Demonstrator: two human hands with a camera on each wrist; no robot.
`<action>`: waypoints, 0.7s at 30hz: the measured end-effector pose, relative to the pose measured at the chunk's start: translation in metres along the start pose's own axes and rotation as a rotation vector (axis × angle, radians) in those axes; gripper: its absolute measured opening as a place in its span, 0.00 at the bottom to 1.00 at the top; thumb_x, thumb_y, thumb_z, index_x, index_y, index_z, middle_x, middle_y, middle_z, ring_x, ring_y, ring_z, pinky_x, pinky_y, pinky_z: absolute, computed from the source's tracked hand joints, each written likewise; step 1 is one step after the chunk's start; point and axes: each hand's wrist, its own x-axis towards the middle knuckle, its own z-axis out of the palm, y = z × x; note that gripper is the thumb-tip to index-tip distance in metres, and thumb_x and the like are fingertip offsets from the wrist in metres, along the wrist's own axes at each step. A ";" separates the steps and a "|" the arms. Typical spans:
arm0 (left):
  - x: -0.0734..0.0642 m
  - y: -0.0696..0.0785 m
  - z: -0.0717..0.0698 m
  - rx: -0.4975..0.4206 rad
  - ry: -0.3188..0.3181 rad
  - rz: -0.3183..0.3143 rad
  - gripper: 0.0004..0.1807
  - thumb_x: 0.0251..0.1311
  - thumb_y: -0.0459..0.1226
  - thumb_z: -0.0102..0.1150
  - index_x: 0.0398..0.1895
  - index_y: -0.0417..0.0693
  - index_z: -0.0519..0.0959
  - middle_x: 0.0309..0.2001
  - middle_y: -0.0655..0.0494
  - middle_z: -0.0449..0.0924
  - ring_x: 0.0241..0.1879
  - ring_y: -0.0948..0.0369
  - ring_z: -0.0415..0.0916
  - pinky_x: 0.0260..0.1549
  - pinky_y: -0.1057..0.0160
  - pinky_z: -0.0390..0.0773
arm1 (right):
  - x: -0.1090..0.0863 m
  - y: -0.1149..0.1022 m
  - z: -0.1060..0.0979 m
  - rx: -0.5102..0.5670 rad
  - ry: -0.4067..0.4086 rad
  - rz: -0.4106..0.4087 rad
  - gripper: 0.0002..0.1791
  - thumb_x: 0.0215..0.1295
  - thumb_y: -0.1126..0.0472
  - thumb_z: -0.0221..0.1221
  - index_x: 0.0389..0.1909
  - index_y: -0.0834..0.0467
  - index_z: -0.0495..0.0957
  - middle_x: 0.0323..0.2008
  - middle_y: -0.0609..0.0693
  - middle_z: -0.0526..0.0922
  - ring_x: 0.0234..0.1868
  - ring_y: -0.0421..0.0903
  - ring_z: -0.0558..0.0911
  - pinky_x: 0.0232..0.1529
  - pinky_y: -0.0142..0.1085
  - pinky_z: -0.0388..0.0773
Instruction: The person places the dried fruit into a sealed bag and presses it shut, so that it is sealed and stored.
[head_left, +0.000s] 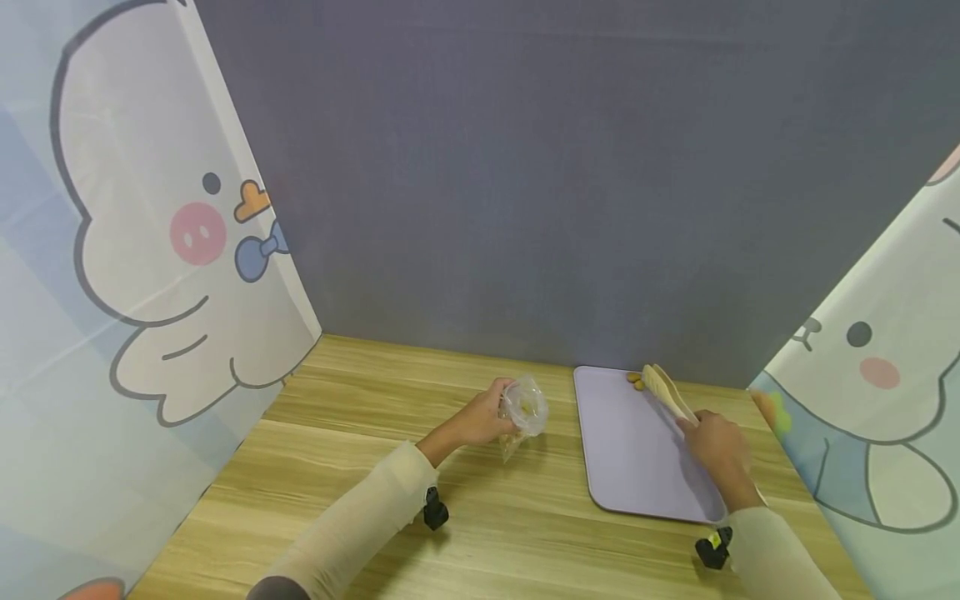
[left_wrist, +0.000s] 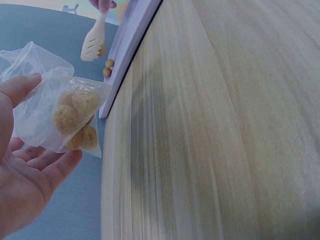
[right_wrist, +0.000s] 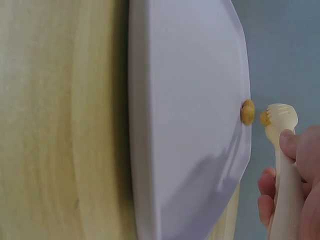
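Observation:
My left hand (head_left: 483, 417) holds up a clear plastic bag (head_left: 531, 408), its mouth spread wide. Inside the bag are several round tan pieces like walnuts (left_wrist: 76, 112), seen in the left wrist view. My right hand (head_left: 716, 450) grips cream-coloured slotted tongs (right_wrist: 286, 195) by their arms, thumb on the upper side. Between the tong heads sits one tan walnut-like piece (right_wrist: 264, 118), above the far end of a lilac tray (head_left: 637, 467). Two more such pieces (head_left: 636, 380) lie at the tray's far edge, beside the tong tips.
The tray lies on a wood-grain table (head_left: 360, 408), right of the bag. A grey panel (head_left: 525, 183) rises behind the table. Cartoon-printed sheets (head_left: 165, 250) stand along the left and right sides.

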 end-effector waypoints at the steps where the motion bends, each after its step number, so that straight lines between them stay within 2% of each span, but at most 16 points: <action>1: 0.000 0.000 0.000 -0.002 0.000 0.001 0.43 0.57 0.37 0.66 0.75 0.43 0.57 0.62 0.40 0.75 0.61 0.48 0.76 0.55 0.50 0.79 | -0.001 0.000 0.000 0.006 0.002 -0.003 0.29 0.74 0.47 0.53 0.57 0.70 0.77 0.48 0.76 0.81 0.39 0.69 0.82 0.28 0.52 0.75; 5: 0.001 -0.001 0.001 -0.011 0.001 0.002 0.43 0.58 0.37 0.66 0.75 0.43 0.57 0.62 0.40 0.75 0.61 0.48 0.76 0.55 0.50 0.79 | -0.004 -0.002 0.000 0.013 0.014 -0.031 0.29 0.74 0.47 0.53 0.58 0.70 0.77 0.48 0.76 0.81 0.37 0.68 0.82 0.26 0.50 0.74; 11: 0.001 0.002 0.001 -0.026 -0.002 0.000 0.43 0.57 0.36 0.66 0.75 0.41 0.57 0.62 0.39 0.75 0.61 0.47 0.76 0.54 0.50 0.80 | -0.010 -0.008 0.001 0.022 0.055 -0.101 0.28 0.74 0.47 0.55 0.57 0.69 0.78 0.45 0.75 0.83 0.37 0.69 0.83 0.27 0.53 0.75; 18: 0.002 0.004 0.003 -0.015 0.002 -0.001 0.44 0.56 0.37 0.67 0.74 0.40 0.57 0.62 0.38 0.75 0.61 0.47 0.77 0.54 0.50 0.80 | -0.018 -0.020 -0.003 0.037 0.083 -0.155 0.28 0.72 0.46 0.58 0.56 0.67 0.80 0.41 0.71 0.85 0.31 0.61 0.82 0.23 0.47 0.72; 21: 0.002 0.003 0.004 -0.012 0.004 -0.003 0.44 0.56 0.37 0.67 0.74 0.40 0.58 0.61 0.38 0.75 0.61 0.46 0.77 0.54 0.49 0.80 | -0.022 -0.026 -0.005 0.034 0.091 -0.180 0.28 0.72 0.46 0.59 0.57 0.67 0.79 0.43 0.71 0.85 0.33 0.63 0.83 0.26 0.50 0.73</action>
